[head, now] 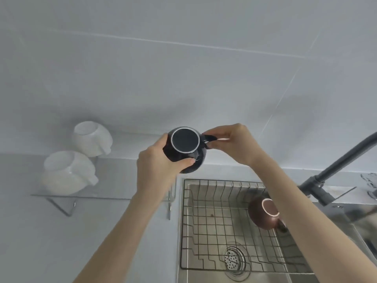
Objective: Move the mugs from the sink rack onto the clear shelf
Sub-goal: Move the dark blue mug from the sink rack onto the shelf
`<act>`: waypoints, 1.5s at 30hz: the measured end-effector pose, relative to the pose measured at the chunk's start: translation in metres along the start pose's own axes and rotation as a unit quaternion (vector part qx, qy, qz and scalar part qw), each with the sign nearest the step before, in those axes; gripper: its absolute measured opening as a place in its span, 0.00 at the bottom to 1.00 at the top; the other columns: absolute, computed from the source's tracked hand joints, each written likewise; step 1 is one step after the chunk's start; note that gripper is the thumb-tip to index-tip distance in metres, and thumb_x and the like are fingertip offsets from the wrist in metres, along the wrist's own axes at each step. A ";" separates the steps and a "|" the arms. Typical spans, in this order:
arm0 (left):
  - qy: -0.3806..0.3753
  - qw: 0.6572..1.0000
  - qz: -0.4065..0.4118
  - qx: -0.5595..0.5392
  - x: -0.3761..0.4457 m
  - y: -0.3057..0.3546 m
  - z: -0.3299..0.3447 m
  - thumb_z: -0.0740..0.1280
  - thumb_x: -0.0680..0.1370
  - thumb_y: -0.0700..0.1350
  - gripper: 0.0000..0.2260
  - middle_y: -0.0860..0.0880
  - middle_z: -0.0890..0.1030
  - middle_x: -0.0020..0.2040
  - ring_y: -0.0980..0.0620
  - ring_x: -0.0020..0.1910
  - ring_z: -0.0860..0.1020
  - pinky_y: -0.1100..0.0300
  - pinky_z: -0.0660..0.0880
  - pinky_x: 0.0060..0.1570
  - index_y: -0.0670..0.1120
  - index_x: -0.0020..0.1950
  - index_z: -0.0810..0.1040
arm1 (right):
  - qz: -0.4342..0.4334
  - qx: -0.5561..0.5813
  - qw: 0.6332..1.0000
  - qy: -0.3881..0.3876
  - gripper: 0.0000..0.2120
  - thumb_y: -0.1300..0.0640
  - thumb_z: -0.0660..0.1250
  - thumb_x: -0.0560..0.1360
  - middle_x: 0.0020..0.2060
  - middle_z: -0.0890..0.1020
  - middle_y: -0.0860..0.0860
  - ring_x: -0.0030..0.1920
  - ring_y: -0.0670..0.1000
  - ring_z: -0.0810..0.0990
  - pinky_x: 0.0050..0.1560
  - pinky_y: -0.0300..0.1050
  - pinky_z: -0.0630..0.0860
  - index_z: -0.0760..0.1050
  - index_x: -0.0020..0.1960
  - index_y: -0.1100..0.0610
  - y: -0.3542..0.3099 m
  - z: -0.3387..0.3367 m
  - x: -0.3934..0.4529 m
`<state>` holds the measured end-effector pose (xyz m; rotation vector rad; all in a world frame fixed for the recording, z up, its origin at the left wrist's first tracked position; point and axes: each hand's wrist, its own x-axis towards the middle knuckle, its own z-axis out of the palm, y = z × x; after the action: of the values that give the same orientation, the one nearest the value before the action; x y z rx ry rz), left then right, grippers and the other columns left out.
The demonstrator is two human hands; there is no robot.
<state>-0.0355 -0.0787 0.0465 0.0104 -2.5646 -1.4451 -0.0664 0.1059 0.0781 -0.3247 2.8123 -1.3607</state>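
I see both hands on the black mug (184, 150), which is upside down, base ring facing me, held in the air above the wall-side edge of the worktop (224, 170), between the shelf (114, 180) and the sink (204, 272); my left hand (157, 166) has its grip wrapped round the mug's body, thumb pressed on the near side; my right hand (234, 144) has its grip pinching the handle (209, 138); two white mugs (69, 172) stand inverted on the clear shelf at left, one behind the other; a brown mug (263, 213) lies tilted, base up, in the wire rack (204, 221) inside the sink, partly behind my right forearm; a dark tap (336, 164) rises at right.
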 end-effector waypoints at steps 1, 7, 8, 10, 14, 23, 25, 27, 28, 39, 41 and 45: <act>0.016 1.000 -0.007 -0.002 0.004 -0.004 -0.008 0.77 0.58 0.53 0.25 0.55 0.83 0.44 0.52 0.45 0.79 0.60 0.73 0.45 0.55 0.54 0.76 | -0.012 -0.003 1.000 -0.010 0.12 0.68 0.68 0.68 0.40 0.84 0.48 0.40 0.40 0.82 0.47 0.26 0.74 0.83 0.47 0.57 -0.007 0.006 0.011; 0.071 0.996 -0.053 0.003 0.029 -0.038 -0.031 0.76 0.59 0.54 0.25 0.53 0.84 0.44 0.51 0.46 0.79 0.60 0.72 0.44 0.55 0.54 0.77 | -0.038 -0.025 0.997 -0.058 0.12 0.69 0.67 0.68 0.43 0.85 0.56 0.34 0.39 0.81 0.48 0.34 0.78 0.82 0.48 0.60 -0.021 0.049 0.069; 0.074 0.996 -0.058 0.005 0.034 -0.043 -0.031 0.76 0.59 0.54 0.25 0.52 0.84 0.44 0.51 0.46 0.79 0.59 0.73 0.44 0.54 0.54 0.78 | -0.036 -0.023 0.997 -0.063 0.12 0.69 0.67 0.68 0.43 0.85 0.56 0.33 0.38 0.80 0.48 0.35 0.78 0.82 0.48 0.60 -0.018 0.054 0.076; 0.075 0.995 -0.067 0.008 0.043 -0.051 -0.029 0.76 0.59 0.53 0.24 0.52 0.84 0.45 0.51 0.46 0.79 0.60 0.72 0.44 0.54 0.54 0.78 | -0.026 -0.020 0.997 -0.066 0.11 0.70 0.66 0.68 0.43 0.85 0.56 0.33 0.39 0.81 0.48 0.34 0.78 0.82 0.48 0.61 -0.013 0.065 0.088; 0.068 0.995 -0.076 0.013 0.059 -0.062 -0.025 0.76 0.60 0.52 0.24 0.51 0.84 0.46 0.52 0.44 0.77 0.61 0.68 0.43 0.53 0.54 0.78 | -0.008 -0.016 0.998 -0.054 0.11 0.70 0.66 0.69 0.44 0.85 0.57 0.37 0.47 0.82 0.49 0.34 0.78 0.81 0.49 0.61 -0.002 0.079 0.104; 0.050 0.995 -0.084 0.008 0.071 -0.077 -0.011 0.76 0.59 0.52 0.24 0.52 0.84 0.46 0.50 0.48 0.80 0.56 0.75 0.49 0.52 0.54 0.78 | 0.012 -0.034 0.998 -0.048 0.12 0.69 0.65 0.69 0.45 0.85 0.58 0.43 0.53 0.82 0.56 0.46 0.77 0.81 0.49 0.60 0.014 0.088 0.112; 0.052 0.995 -0.084 0.013 0.072 -0.079 -0.011 0.76 0.59 0.52 0.24 0.51 0.84 0.46 0.50 0.48 0.80 0.58 0.74 0.47 0.52 0.53 0.78 | 0.011 -0.028 0.998 -0.048 0.13 0.69 0.65 0.69 0.45 0.85 0.58 0.42 0.52 0.82 0.55 0.44 0.77 0.81 0.49 0.60 0.014 0.090 0.114; 0.049 0.995 -0.086 0.016 0.073 -0.079 -0.011 0.76 0.59 0.52 0.24 0.51 0.84 0.46 0.49 0.48 0.80 0.57 0.74 0.47 0.51 0.53 0.79 | 0.016 -0.021 0.998 -0.052 0.14 0.69 0.64 0.69 0.45 0.85 0.58 0.42 0.52 0.82 0.53 0.41 0.77 0.81 0.50 0.59 0.016 0.092 0.115; 0.046 0.995 -0.088 0.018 0.074 -0.079 -0.012 0.76 0.59 0.52 0.24 0.50 0.84 0.46 0.48 0.48 0.79 0.56 0.74 0.47 0.51 0.53 0.79 | 0.019 -0.020 0.998 -0.054 0.14 0.69 0.64 0.69 0.46 0.85 0.58 0.43 0.52 0.83 0.52 0.39 0.76 0.81 0.50 0.59 0.018 0.093 0.116; -0.028 0.988 -0.091 0.120 0.072 -0.075 -0.004 0.70 0.67 0.55 0.30 0.43 0.76 0.59 0.42 0.60 0.72 0.48 0.73 0.53 0.46 0.64 0.65 | 0.006 -0.025 0.998 -0.055 0.21 0.67 0.60 0.74 0.64 0.77 0.53 0.65 0.52 0.73 0.67 0.42 0.67 0.71 0.66 0.57 0.029 0.088 0.106; -0.017 0.984 -0.047 0.173 0.065 -0.062 0.004 0.68 0.69 0.54 0.36 0.42 0.67 0.67 0.43 0.68 0.64 0.47 0.70 0.60 0.43 0.71 0.56 | 0.019 0.036 0.999 -0.021 0.22 0.67 0.59 0.74 0.64 0.76 0.53 0.66 0.49 0.73 0.68 0.42 0.66 0.69 0.67 0.57 0.036 0.069 0.090; -0.019 0.987 0.092 0.132 0.032 -0.020 0.031 0.66 0.73 0.49 0.34 0.44 0.57 0.76 0.49 0.75 0.54 0.62 0.54 0.69 0.45 0.74 0.52 | 0.068 0.157 0.983 0.067 0.18 0.67 0.61 0.74 0.57 0.79 0.50 0.59 0.46 0.77 0.63 0.36 0.70 0.73 0.63 0.56 0.073 0.016 0.042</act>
<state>-0.0742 -0.0665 0.0197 -0.2104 -2.6863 -1.0443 -0.1197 0.1297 0.0147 -0.0380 2.5966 -1.8172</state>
